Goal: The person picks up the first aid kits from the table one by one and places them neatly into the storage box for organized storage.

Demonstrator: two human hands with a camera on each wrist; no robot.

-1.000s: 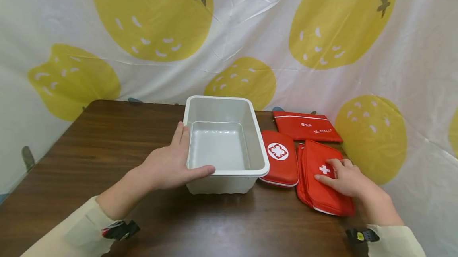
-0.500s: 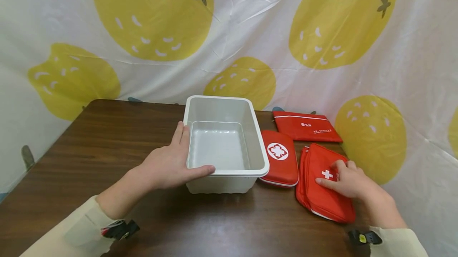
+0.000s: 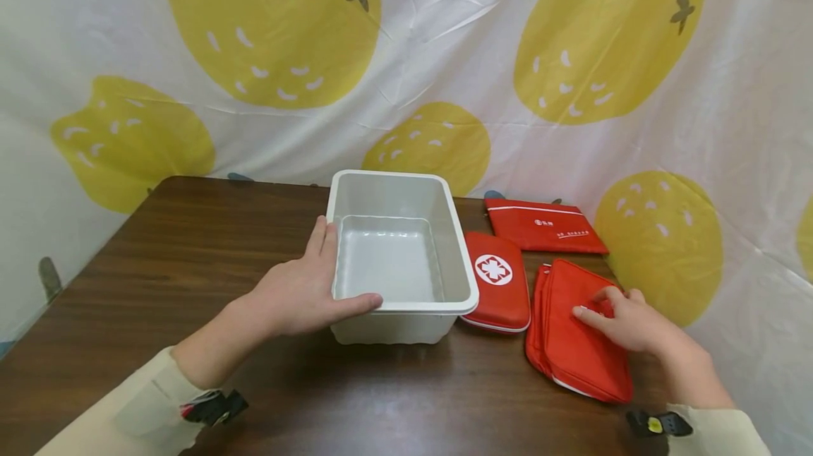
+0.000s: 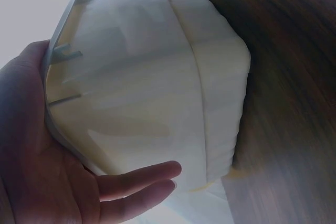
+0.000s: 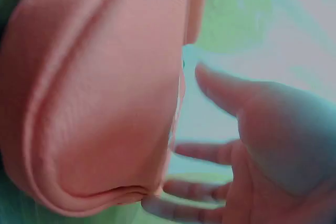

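A deep light-grey plastic tub (image 3: 390, 329) stands mid-table. My left hand (image 3: 292, 297) rests against its near left corner, thumb along the front rim, fingers straight by the left side. In the left wrist view, the hand (image 4: 52, 171) lies against the tub's outer wall (image 4: 126, 98). A thick red zipped first-aid pouch (image 3: 574, 357) lies at the right. Over its top face is my right hand (image 3: 629, 318), fingertips at the fabric, covering most of the white cross. In the right wrist view, the fingers of my hand (image 5: 231, 166) reach the pouch (image 5: 115, 103) and the thumb stands off it.
Between the tub and the pouch lies a red hard case (image 3: 498, 301) with a white emblem, close to the tub's right wall. A flat red zip bag (image 3: 540, 226) lies behind, near the hanging fruit-print cloth (image 3: 432, 75). Dark wooden table (image 3: 222, 230) extends left and in front.
The pouch has slid slightly nearer the front of the table. My right hand has shifted a little right and its thumb now covers the cross. The left hand and tub have stayed put.
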